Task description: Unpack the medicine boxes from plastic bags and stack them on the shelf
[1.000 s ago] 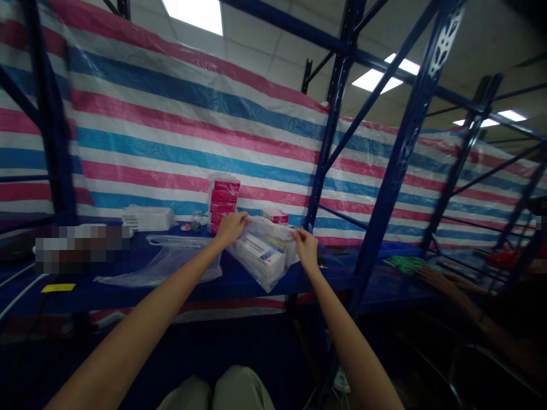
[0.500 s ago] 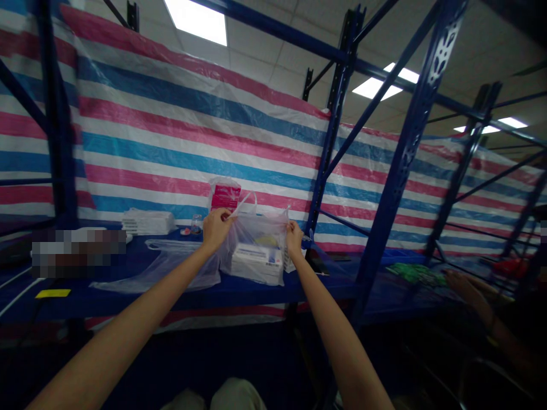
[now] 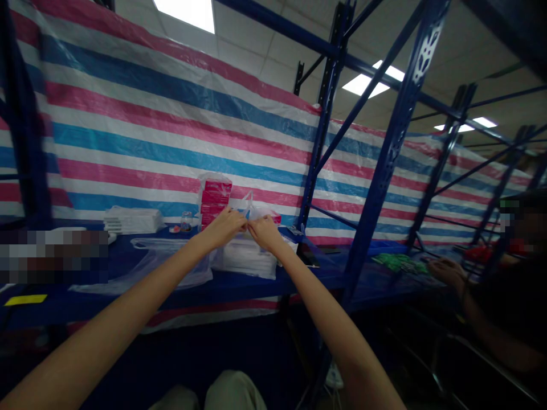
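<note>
A clear plastic bag (image 3: 245, 263) with white boxes inside stands on the blue shelf (image 3: 171, 293). My left hand (image 3: 228, 224) and my right hand (image 3: 262, 230) meet above it, both closed on the gathered top of the bag. One loop of the bag's handle sticks up between them. Behind my hands, red boxes (image 3: 216, 196) in clear wrap stand stacked. A flat, see-through plastic bag (image 3: 149, 265) lies to the left, partly under my left forearm. My fingertips partly hide the bag's top.
White boxes (image 3: 132, 220) lie stacked at the back left beside a small glass jar (image 3: 186, 221). A yellow label (image 3: 25, 300) is on the front left edge. Blue uprights (image 3: 380, 165) rise at right. Beyond them are a co-worker's hands (image 3: 447, 270) by a green pile (image 3: 399, 262).
My hands have come together from either side of the bag's opening, drawing its top closed. The view has shifted a little to the right, and more red boxes show behind.
</note>
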Available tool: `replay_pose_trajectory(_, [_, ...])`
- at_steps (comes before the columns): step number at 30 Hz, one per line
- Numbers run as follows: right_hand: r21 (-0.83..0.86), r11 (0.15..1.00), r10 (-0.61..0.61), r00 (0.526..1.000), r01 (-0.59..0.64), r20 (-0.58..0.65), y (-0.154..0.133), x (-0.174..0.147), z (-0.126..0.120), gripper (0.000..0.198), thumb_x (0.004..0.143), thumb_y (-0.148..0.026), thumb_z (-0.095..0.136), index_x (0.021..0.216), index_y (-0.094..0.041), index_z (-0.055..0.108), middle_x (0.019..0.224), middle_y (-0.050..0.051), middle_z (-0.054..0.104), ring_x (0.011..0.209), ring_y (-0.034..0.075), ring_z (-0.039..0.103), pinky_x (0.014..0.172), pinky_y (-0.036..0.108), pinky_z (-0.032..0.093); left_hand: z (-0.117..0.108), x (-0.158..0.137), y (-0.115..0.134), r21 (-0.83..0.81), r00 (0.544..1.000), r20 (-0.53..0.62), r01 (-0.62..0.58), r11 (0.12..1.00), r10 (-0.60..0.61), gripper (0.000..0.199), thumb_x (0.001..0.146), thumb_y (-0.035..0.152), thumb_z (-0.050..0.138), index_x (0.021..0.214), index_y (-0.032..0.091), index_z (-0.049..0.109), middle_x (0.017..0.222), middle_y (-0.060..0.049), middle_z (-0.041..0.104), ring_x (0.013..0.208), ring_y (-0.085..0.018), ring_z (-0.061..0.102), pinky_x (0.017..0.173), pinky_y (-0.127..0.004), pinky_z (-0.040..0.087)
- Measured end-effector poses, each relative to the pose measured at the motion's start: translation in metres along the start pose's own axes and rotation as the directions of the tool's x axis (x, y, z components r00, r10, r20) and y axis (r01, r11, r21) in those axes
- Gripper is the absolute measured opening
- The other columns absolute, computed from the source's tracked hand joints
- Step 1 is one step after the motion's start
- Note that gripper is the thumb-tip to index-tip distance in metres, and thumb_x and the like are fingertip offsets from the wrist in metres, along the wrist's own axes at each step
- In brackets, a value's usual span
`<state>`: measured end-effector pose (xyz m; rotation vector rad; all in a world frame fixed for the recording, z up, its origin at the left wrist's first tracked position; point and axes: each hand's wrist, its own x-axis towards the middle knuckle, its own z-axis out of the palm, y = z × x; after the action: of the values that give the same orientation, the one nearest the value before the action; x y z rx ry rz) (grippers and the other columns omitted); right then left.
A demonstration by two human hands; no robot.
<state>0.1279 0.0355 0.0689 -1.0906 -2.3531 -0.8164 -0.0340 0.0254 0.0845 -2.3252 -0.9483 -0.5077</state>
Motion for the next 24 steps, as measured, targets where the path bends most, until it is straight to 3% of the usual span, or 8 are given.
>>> replay_pose_trajectory(3, [-0.019, 0.999, -0.031, 0.991, 0.028, -0.133, -0.001, -0.020, -0.011, 0.022, 0.087, -0.025, 0.041, 0.082, -0.016, 0.060, 0.081, 0.008, 0.060, 0.084, 0.021, 0.051, 0.079, 0.035, 0.034, -0.011, -0.018, 0.019, -0.052, 0.994, -0.071, -0.084, 0.995, 0.080, 0.020, 0.087, 0.012, 0.036, 0.091, 0.017, 0.056, 0.090, -0.006, 0.061, 0.084, -0.018, 0.055, 0.077, -0.032, 0.031])
replay_pose_trajectory(6, [0.003, 0.996, -0.090, 0.978, 0.092, -0.188, -0.006, -0.044, -0.017, 0.025, 0.085, -0.026, 0.044, 0.072, -0.016, 0.062, 0.086, 0.008, 0.058, 0.087, 0.020, 0.048, 0.078, 0.033, 0.036, -0.018, -0.036, 0.035, 0.029, 0.991, -0.010, -0.130, 0.991, 0.130, 0.029, 0.081, 0.002, 0.036, 0.100, 0.016, 0.053, 0.094, -0.007, 0.060, 0.080, -0.017, 0.056, 0.073, -0.031, 0.033])
replay_pose_trajectory(9, [0.032, 0.976, -0.214, 0.975, 0.216, -0.052, -0.013, -0.066, -0.012, 0.031, 0.087, -0.023, 0.041, 0.067, -0.015, 0.063, 0.076, 0.008, 0.059, 0.078, 0.017, 0.051, 0.074, 0.030, 0.038, -0.017, -0.049, 0.038, 0.100, 0.996, 0.072, -0.064, 0.993, 0.057, 0.037, 0.075, -0.002, 0.038, 0.105, 0.014, 0.052, 0.095, -0.009, 0.059, 0.076, -0.017, 0.057, 0.068, -0.029, 0.036])
replay_pose_trajectory(11, [0.030, 0.972, -0.236, 0.970, 0.234, 0.064, -0.018, -0.081, -0.007, 0.035, 0.089, -0.023, 0.038, 0.068, -0.013, 0.064, 0.068, 0.008, 0.060, 0.071, 0.017, 0.053, 0.071, 0.030, 0.039, -0.012, -0.057, 0.034, 0.133, 0.991, 0.123, 0.027, 0.991, -0.044, 0.034, 0.076, -0.002, 0.037, 0.099, 0.013, 0.056, 0.096, -0.012, 0.059, 0.074, -0.018, 0.059, 0.067, -0.030, 0.039])
replay_pose_trajectory(13, [0.021, 0.990, -0.138, 0.981, 0.137, 0.136, -0.022, -0.095, -0.001, 0.038, 0.091, -0.026, 0.034, 0.070, -0.013, 0.063, 0.067, 0.009, 0.062, 0.066, 0.017, 0.056, 0.066, 0.029, 0.039, -0.005, -0.065, 0.028, 0.139, 0.974, 0.177, 0.115, 0.984, -0.139, 0.031, 0.077, -0.001, 0.036, 0.094, 0.012, 0.058, 0.099, -0.014, 0.059, 0.074, -0.019, 0.060, 0.067, -0.031, 0.041])
replay_pose_trajectory(16, [0.002, 0.994, 0.110, 0.976, -0.112, 0.187, -0.026, -0.112, 0.006, 0.041, 0.093, -0.030, 0.028, 0.077, -0.015, 0.063, 0.071, 0.009, 0.065, 0.063, 0.018, 0.059, 0.060, 0.026, 0.038, 0.007, -0.075, 0.023, 0.094, 0.945, 0.231, 0.215, 0.972, -0.231, 0.033, 0.079, 0.002, 0.036, 0.102, 0.013, 0.057, 0.103, -0.014, 0.060, 0.082, -0.022, 0.061, 0.071, -0.032, 0.043])
replay_pose_trajectory(20, [-0.001, 0.914, 0.401, 0.902, -0.406, 0.160, -0.029, -0.124, 0.017, 0.034, 0.092, -0.030, 0.028, 0.099, -0.016, 0.058, 0.070, 0.007, 0.065, 0.061, 0.018, 0.060, 0.056, 0.024, 0.036, 0.024, -0.076, 0.014, -0.028, 0.924, 0.262, 0.296, 0.955, -0.279, 0.040, 0.082, 0.005, 0.033, 0.117, 0.016, 0.050, 0.111, -0.012, 0.059, 0.095, -0.023, 0.059, 0.077, -0.033, 0.043])
replay_pose_trajectory(24, [0.179, 0.789, 0.589, 0.806, -0.588, 0.054, -0.029, -0.127, 0.031, 0.029, 0.090, -0.032, 0.034, 0.103, -0.019, 0.057, 0.066, 0.003, 0.063, 0.060, 0.017, 0.059, 0.056, 0.023, 0.035, 0.045, -0.069, -0.004, -0.184, 0.898, 0.334, 0.359, 0.915, -0.285, 0.038, 0.086, 0.016, 0.033, 0.120, 0.020, 0.050, 0.111, -0.007, 0.061, 0.098, -0.021, 0.059, 0.081, -0.030, 0.043])
